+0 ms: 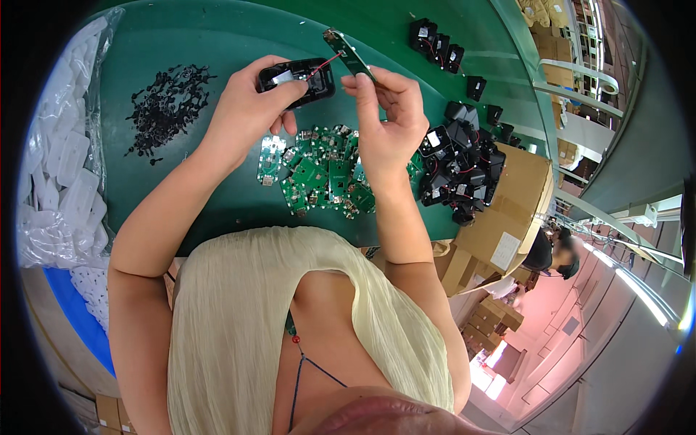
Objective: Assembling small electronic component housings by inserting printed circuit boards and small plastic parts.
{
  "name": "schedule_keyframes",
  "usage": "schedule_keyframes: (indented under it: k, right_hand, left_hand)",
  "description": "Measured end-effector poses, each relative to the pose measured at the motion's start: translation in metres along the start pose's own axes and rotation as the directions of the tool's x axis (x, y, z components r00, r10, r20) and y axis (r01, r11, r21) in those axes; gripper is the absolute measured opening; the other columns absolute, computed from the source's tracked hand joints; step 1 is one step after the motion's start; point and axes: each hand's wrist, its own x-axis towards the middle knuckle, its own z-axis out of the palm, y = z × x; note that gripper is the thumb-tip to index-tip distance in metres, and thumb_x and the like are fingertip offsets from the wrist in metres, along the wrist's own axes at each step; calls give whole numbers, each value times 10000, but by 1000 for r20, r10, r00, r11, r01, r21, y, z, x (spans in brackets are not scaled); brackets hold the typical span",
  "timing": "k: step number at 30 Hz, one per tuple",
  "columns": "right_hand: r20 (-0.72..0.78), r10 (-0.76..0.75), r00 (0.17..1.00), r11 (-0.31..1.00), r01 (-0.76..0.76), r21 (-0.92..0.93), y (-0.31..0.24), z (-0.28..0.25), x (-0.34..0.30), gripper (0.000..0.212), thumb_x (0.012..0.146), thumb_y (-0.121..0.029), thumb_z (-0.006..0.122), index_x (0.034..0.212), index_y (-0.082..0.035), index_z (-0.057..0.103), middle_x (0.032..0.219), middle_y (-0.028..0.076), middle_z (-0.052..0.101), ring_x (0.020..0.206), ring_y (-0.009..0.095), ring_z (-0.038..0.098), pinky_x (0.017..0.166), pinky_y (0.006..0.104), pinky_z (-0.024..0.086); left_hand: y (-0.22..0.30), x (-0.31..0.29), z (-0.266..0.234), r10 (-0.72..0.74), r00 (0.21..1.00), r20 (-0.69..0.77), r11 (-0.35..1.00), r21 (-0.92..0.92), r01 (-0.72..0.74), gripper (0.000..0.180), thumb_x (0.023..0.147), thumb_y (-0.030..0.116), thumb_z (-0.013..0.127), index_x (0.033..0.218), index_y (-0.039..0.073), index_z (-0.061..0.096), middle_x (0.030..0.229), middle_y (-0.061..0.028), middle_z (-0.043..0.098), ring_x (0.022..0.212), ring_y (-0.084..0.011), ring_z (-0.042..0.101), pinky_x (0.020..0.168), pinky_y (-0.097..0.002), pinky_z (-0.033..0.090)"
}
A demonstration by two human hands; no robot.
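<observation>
My left hand (255, 101) is closed round a black plastic housing (320, 81), its thumb pressed on the inside near a silvery part. A red wire runs from the housing to a green circuit board (348, 54). That board is pinched at its lower end by my right hand (390, 109) and stands tilted above the table, apart from the housing. Below both hands lies a loose pile of green circuit boards (312, 174) with metal connectors. Right of my right wrist is a heap of black housings (464, 163) with red wires.
Small black parts (170, 105) are heaped at the left of the green table (225, 36). Clear plastic bags of whitish translucent pieces (65, 159) line the left edge. More black housings (435, 45) stand far right. A cardboard box (507, 206) borders the table at right; a person (554, 254) is beyond.
</observation>
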Motion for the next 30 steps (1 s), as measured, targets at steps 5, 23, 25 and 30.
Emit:
schedule_keyframes:
  k: [5,23,25,30]
  right_hand:
    - [58,-489,870,795,473,-380,2,3,2,205,675,67,612,873,23,582,887,142,608,751,264,616,604,310,516]
    - [25,116,993,988,-118,102,0,2,4,175,741,-33,672,909,-45,624,940,47,565,652,83,492,516,200,357]
    - [118,199,973,951,-221,214,1,5,6,111,806,-7,616,915,7,603,973,64,567,801,92,536,714,212,438]
    - [136,199,971,928,-231,291,1,14,5,93,814,5,597,906,15,590,955,72,583,815,95,542,719,210,438]
  left_hand:
    - [-1,1,0,-1,1000,8,1000,-19,1,228,798,127,592,968,-17,544,659,-35,571,470,-85,530,414,-204,368]
    - [0,-5,6,48,998,43,997,61,-51,340,805,179,625,1069,-12,528,662,5,546,550,-42,507,492,-186,396]
    - [0,-6,6,71,997,40,993,95,-74,328,799,172,630,1054,-11,536,661,3,544,535,-45,508,480,-189,399]
    - [-4,-2,4,75,997,36,992,102,-78,323,795,164,632,1045,-16,535,667,-1,548,516,-50,509,458,-191,400]
